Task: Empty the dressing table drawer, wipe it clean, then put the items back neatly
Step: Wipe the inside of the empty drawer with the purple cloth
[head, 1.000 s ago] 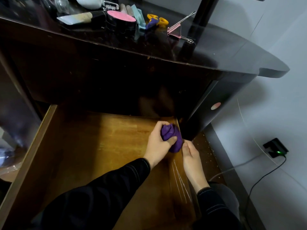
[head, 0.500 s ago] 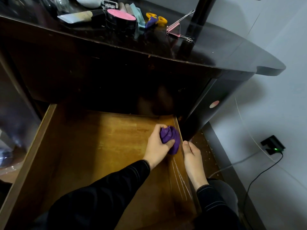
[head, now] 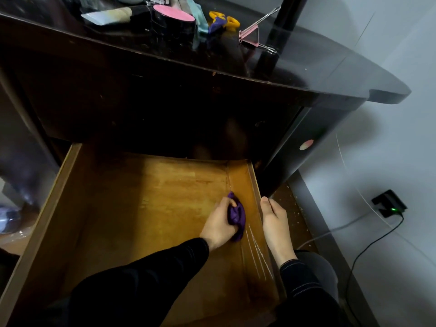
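Dark dressing table top (head: 306, 67), loaded with a pink-lidded tin (head: 173, 16), yellow scissors (head: 224, 20) and a binder clip (head: 252, 38). Below it, drawer (head: 54, 204) pulled out, wooden floor bare. Purple cloth (head: 237, 214) bunched in clenched left hand (head: 218, 226), down on the floor near the right wall. Right hand (head: 274, 223) relaxed on the right rim, grasping nothing. Wiping step, by the look. Next: remaining floor and corners, then items back in.

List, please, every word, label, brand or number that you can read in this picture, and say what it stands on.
No text in this view can be read.
Pale tube: any print is too blurred to read.
Round pink sticker: no legible mark on it.
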Motion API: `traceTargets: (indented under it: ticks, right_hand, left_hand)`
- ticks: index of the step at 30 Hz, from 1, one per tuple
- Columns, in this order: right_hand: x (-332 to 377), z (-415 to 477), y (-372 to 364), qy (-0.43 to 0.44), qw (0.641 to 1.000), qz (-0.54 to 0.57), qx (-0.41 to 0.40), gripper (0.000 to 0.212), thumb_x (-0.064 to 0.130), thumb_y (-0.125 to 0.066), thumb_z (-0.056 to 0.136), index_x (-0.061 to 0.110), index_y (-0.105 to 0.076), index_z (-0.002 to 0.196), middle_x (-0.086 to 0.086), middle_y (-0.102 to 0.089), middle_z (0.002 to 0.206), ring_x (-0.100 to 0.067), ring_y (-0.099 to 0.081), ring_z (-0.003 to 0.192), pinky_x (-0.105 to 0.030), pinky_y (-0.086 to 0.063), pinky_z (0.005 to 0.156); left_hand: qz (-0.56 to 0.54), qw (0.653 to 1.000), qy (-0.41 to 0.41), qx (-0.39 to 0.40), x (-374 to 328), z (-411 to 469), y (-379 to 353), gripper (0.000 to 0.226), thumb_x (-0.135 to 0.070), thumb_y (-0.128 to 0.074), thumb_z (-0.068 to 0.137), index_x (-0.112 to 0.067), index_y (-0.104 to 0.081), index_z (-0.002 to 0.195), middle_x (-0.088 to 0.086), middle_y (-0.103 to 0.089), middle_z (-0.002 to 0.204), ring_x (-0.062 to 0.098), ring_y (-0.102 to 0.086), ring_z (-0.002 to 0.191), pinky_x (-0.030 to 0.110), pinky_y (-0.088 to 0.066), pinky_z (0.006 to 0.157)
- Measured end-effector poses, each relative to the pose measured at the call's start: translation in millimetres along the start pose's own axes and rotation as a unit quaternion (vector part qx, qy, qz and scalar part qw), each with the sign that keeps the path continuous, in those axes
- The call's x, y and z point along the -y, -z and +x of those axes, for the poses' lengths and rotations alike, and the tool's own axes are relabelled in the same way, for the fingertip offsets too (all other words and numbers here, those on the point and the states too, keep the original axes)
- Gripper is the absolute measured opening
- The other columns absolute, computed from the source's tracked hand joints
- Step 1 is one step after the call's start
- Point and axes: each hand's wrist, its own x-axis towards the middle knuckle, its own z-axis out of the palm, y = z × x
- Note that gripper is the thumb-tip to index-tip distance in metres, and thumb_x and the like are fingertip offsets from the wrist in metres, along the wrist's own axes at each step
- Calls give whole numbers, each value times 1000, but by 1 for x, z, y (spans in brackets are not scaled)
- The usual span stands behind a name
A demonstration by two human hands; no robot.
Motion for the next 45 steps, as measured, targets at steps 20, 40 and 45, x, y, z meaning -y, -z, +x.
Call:
traceTargets:
  ticks: [20,40,45]
  right_hand:
    - [5,-3,-3,-8,1000,-5,-11,30,41,-43,107,29,-70,103,3,-72,102,-14,-66,99,-40,-51,97]
    - [4,-1,-2,-47,999,21,-15,30,31,-40,109,15,-63,100,-10,-65,101,-27,-59,97,-50,-46,101]
    - [3,-1,-1,-45,999,18,-23,32,27,-41,109,12,-68,102,-8,-71,103,-26,-64,99,-40,-47,93]
  left_hand:
    - [-151,986,-30,-58,-37,0,5,40,12,-68,75,-9,-52,105,16,-65,103,31,-65,98,42,-56,86]
    - [-40,999,23,23,-20,-13,-4,37,5,-66,80,-9,-48,110,18,-58,111,32,-55,109,52,-45,100]
    - [-120,991,-51,0,-50,-7,2,37,-2,-68,79,-22,-51,104,11,-62,106,27,-62,101,44,-54,92]
